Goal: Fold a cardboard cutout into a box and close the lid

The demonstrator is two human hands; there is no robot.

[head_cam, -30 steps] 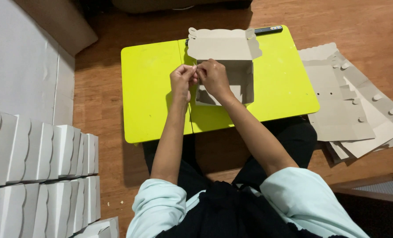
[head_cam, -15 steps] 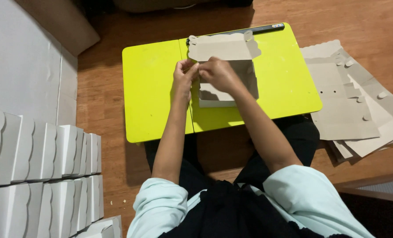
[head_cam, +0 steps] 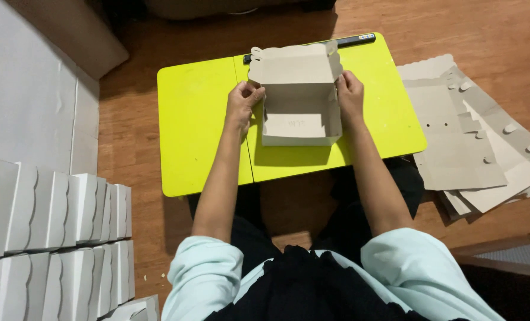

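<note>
The left hand (head_cam: 243, 106) and right hand (head_cam: 349, 95) each grip a side wall of the open grey cardboard box (head_cam: 300, 104) standing on the lime-green folding table (head_cam: 199, 131), fingers curled over its edges.

Both my arms stretch forward, forearms bare, pale sleeves pushed up to elbows. My left hand (head_cam: 242, 106) sits palm inward, fingers curled, thumb side up, wrist slightly bent. My right hand (head_cam: 349, 95) mirrors it, fingers pressed flat, knuckles outward. Hands well apart, level with each other, each gripping one side of same thing.
</note>
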